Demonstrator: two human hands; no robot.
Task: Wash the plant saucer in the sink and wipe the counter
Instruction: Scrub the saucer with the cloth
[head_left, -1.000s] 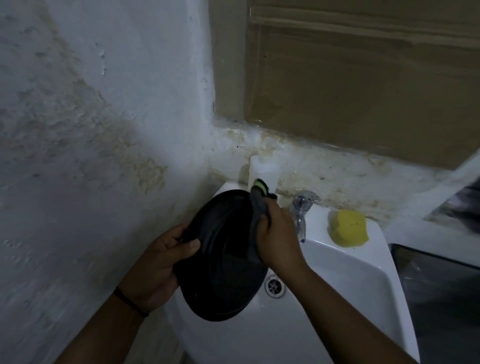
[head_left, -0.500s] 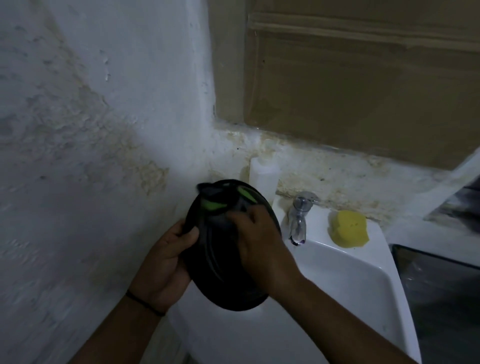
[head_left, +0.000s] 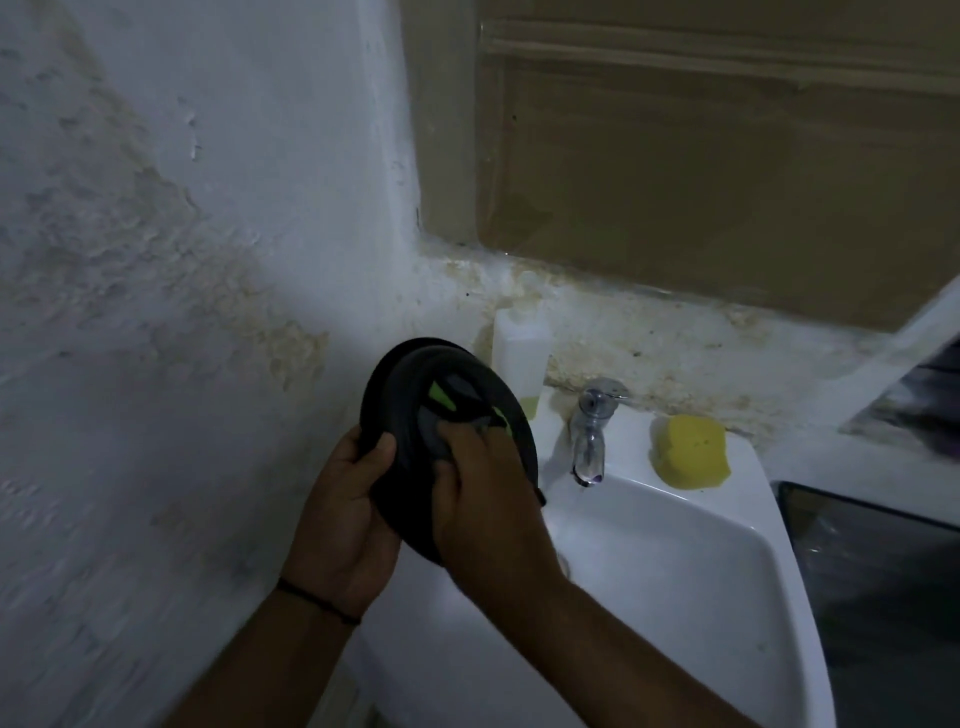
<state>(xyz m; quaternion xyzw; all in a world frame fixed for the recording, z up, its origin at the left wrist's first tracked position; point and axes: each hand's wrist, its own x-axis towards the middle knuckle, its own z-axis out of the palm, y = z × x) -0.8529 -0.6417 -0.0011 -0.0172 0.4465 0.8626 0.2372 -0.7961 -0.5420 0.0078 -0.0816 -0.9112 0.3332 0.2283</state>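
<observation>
Stained corner wall, white basin below: black plant saucer tilted over it, left hand gripping its rim for steadiness, right hand pressing grey-green cloth inside, apparently scrubbing.

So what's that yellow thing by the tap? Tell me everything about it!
It is a yellow sponge, chunky and rounded, with a soft, slightly pitted look. It sits on the flat back rim of the white sink, to the right of the metal tap, close to the stained wall. Nothing but the sink touches it; both hands are busy elsewhere. Whether it is wet or dry cannot be told.
</observation>
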